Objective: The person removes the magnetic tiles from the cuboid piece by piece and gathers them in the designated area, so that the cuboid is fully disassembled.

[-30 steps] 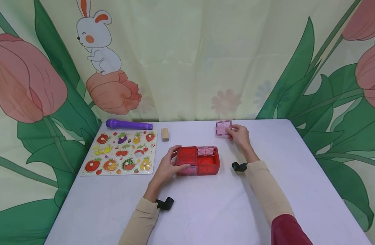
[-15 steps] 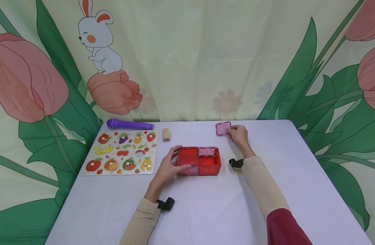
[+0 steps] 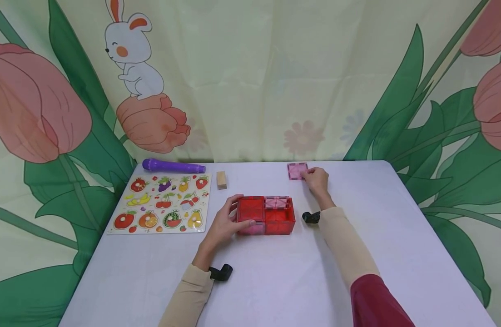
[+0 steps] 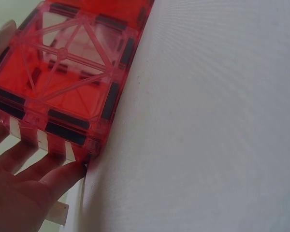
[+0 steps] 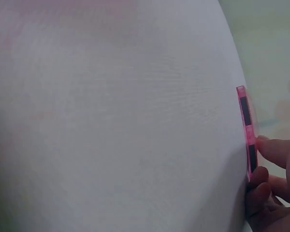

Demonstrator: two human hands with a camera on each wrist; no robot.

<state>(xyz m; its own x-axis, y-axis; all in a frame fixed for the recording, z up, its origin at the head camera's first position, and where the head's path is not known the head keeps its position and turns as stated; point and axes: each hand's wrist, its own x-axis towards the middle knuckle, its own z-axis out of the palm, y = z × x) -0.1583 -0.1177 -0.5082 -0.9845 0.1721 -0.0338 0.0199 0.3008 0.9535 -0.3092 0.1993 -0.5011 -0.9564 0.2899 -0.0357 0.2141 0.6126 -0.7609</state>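
A low box of see-through red and pink magnetic tiles [image 3: 280, 228] stands mid-table. Its left half has a red tile on top, while its right half is open above, with a pink tile in the back wall. My left hand [image 3: 222, 223] grips the box's left end, thumb at the front and fingers behind. In the left wrist view, the fingers [image 4: 26, 166] lie against the tile wall [image 4: 63, 84]. Near the table's far edge my right hand [image 3: 317, 181] pinches a single pink magnetic tile [image 3: 296, 171] by its right side. The right wrist view shows this tile [image 5: 245, 111] edge-on, low at the tabletop.
A fruit puzzle board [image 3: 160, 204] lies to the left, with a purple toy microphone [image 3: 172, 166] behind it. A small wooden block [image 3: 221, 180] stands between board and box. Behind the white table [image 3: 275, 281] hangs a printed curtain [image 3: 234, 81].
The pink tile has come down from a slight tilt to lie flatter near the tabletop. My right hand and forearm have shifted a little left. The left hand keeps its place on the box.
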